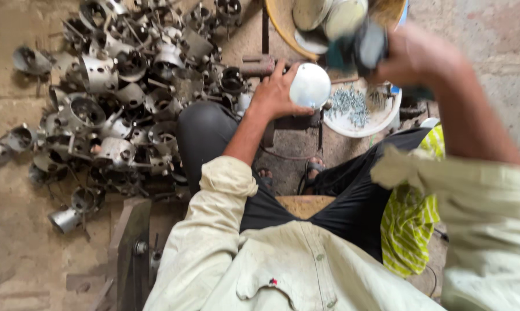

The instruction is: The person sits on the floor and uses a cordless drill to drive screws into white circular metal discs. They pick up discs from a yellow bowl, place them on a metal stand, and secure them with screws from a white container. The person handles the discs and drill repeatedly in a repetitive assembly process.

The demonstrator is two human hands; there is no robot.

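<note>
My left hand (277, 92) grips a round shiny metal cap (310, 86) and holds it down on a small iron stand between my knees. My right hand (412, 57) is raised and blurred, closed on a dark tool (360, 49) whose head hovers just above the cap. A white bowl of small rivets or screws (360, 109) sits right of the cap, partly under my right arm.
A big heap of metal cup-shaped parts (116, 92) covers the floor on the left. A yellow basin (283, 23) holding shiny lids stands at the top. My feet in sandals (312, 170) rest below the stand. A green striped cloth (407, 219) lies on my right thigh.
</note>
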